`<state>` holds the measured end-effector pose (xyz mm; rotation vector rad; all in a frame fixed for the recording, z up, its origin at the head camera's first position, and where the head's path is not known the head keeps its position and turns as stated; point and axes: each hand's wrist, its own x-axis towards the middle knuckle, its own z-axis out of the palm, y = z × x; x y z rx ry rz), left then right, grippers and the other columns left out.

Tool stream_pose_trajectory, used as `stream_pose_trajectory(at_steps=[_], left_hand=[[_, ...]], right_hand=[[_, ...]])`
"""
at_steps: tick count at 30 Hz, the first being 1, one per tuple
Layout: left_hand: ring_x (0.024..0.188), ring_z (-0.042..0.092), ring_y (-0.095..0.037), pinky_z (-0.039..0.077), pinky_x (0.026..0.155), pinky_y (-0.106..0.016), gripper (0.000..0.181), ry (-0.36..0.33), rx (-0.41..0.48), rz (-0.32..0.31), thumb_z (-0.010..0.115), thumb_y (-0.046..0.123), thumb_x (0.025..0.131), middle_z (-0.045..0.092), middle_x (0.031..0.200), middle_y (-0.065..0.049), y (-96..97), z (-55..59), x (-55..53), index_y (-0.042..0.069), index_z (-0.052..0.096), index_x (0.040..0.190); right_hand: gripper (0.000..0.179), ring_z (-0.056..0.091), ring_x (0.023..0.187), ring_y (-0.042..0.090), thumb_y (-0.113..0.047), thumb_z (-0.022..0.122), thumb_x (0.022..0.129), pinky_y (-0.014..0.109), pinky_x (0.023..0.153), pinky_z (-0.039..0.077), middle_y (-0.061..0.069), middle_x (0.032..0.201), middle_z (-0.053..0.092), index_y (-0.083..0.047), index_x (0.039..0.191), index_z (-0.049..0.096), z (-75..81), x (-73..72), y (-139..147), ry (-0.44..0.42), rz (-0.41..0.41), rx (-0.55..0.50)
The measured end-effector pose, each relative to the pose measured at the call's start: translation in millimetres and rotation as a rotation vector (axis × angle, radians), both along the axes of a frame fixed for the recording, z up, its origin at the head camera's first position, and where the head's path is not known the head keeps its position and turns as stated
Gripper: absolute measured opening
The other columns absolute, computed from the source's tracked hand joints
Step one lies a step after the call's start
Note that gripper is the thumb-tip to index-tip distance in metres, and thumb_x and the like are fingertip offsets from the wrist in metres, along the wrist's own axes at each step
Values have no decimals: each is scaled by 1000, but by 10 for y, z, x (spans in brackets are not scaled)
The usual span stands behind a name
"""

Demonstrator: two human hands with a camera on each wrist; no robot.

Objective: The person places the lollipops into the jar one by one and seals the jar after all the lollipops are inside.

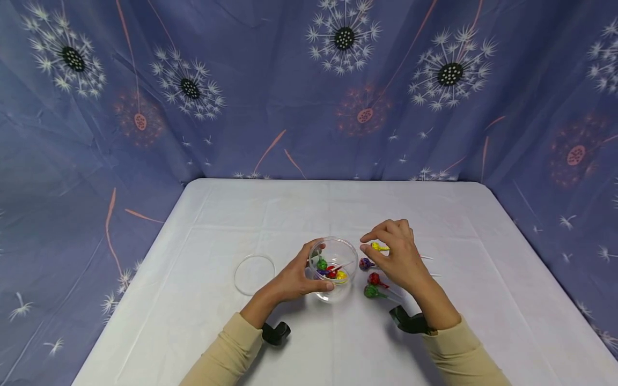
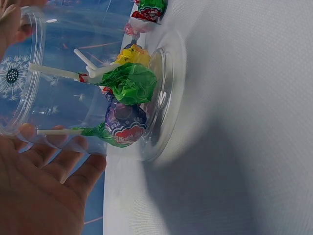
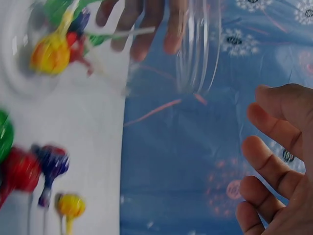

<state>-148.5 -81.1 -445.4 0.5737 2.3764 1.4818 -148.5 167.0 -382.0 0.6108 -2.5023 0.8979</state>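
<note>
My left hand (image 1: 291,277) grips a clear plastic jar (image 1: 336,295) from its left side, thumb on the near wall. Inside lie several wrapped lollipops: in the left wrist view a green lollipop (image 2: 132,83) and a purple lollipop (image 2: 125,120) show, sticks toward the jar's mouth. My right hand (image 1: 398,254) hovers right of the jar, fingers bent loosely and nothing between them. Below and around it lie a yellow lollipop (image 3: 72,205), a purple lollipop (image 1: 365,264), a red lollipop (image 1: 374,279) and a green lollipop (image 1: 371,291), sticks pointing right.
A round, clear lid (image 1: 236,273) lies flat to the left of the jar. White cloth covers the table (image 1: 270,214). A blue curtain with dandelion prints (image 1: 270,96) hangs behind it and along both sides. Each wrist wears a black camera mount (image 1: 276,333).
</note>
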Motion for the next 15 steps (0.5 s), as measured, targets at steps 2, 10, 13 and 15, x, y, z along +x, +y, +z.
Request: stream_pose_trajectory(at_steps=[2, 10, 13, 15], left_hand=[[138, 35, -25, 26, 114, -51, 96, 3, -2, 2, 80, 40, 73, 34, 152, 1, -2, -4, -1, 35, 19, 146], [139, 34, -24, 26, 114, -51, 95, 1, -4, -1, 80, 42, 73, 33, 152, 2, -7, -19, -8, 40, 18, 145], [139, 33, -24, 25, 115, -51, 95, 1, -2, -4, 80, 43, 72, 33, 153, 1, -4, -18, -7, 38, 18, 145], [139, 33, -23, 25, 115, -51, 96, -1, -1, -5, 79, 43, 72, 33, 152, 1, -1, -16, -5, 38, 18, 145]], right_hand=[[11, 37, 93, 15, -14, 78, 76, 35, 77, 31, -3, 90, 56, -15, 86, 72, -37, -6, 75, 1, -11, -3], [13, 37, 93, 21, -11, 77, 76, 37, 77, 27, 3, 89, 57, -12, 88, 72, -205, -32, 411, -53, -113, 15], [12, 37, 93, 23, -9, 76, 77, 39, 77, 26, 6, 88, 57, -10, 88, 72, -257, -42, 537, -85, -157, 23], [12, 37, 93, 24, -9, 75, 77, 40, 77, 25, 7, 88, 57, -9, 88, 72, -293, -47, 619, -99, -180, 29]])
